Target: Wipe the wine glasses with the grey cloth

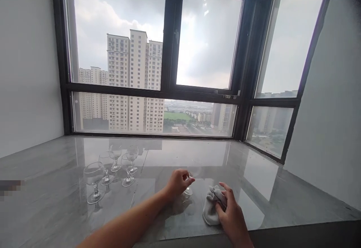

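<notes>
My left hand is closed, thumb and fingers pinching the stem of a clear stemmed glass; its foot shows below my fingers, at or just above the glossy grey sill. The bowl is faint against the reflections. To the right, my right hand holds a crumpled light grey cloth between thumb and fingers, low over the sill near its front edge. The index finger sticks out past the cloth. Between glass and cloth there is a small gap.
Several clear stemmed glasses stand upright in a group on the left of the tiled sill. Dark window frames close off the back, and white walls flank both sides. The sill's front edge runs along the lower right.
</notes>
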`<state>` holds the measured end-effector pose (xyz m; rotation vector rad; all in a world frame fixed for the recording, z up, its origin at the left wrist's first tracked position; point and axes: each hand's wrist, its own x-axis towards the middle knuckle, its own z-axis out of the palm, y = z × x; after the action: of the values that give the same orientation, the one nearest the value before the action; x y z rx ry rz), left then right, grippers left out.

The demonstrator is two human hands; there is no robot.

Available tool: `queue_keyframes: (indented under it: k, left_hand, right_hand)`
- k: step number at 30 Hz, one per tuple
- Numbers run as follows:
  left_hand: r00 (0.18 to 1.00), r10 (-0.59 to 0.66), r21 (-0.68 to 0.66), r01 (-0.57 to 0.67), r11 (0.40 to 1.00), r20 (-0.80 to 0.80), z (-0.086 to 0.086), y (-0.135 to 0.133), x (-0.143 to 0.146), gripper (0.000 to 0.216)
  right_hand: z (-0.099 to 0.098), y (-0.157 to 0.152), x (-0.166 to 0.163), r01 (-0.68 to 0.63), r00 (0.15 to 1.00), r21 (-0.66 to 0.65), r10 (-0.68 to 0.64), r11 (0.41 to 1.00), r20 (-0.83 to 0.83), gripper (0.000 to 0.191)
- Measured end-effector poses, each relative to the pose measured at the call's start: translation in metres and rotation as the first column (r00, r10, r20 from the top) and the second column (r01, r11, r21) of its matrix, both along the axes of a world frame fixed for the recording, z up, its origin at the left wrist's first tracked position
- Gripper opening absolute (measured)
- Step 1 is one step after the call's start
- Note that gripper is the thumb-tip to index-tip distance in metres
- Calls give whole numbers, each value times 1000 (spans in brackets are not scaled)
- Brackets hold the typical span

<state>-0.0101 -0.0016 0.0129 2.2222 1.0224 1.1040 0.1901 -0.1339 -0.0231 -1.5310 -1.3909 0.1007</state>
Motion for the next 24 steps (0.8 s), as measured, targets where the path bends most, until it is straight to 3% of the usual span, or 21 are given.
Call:
queue_keyframes:
  k: [4, 11, 18, 24]
  left_hand:
    - [997, 74, -93, -74, 993, 2, -3, 20, -2, 10]
    - [985, 162, -50, -165, 985, -57, -4, 23, -6, 4]
    - [984, 37, 82, -23, 996, -173, 1, 7, -3, 10]
    - [929, -16, 120, 65, 991, -369, 4, 7, -7, 24]
  right_hand:
    - [-9, -7, 3, 29, 998, 39, -32, 999, 58, 45]
    - [-25, -12, 0, 109, 987, 174, -128, 979, 100, 37]
    - [-29, -8, 8, 75, 965, 235, -129, 969, 227, 35]
    - [-25, -11, 7, 74, 956, 252, -140, 965, 256, 33]
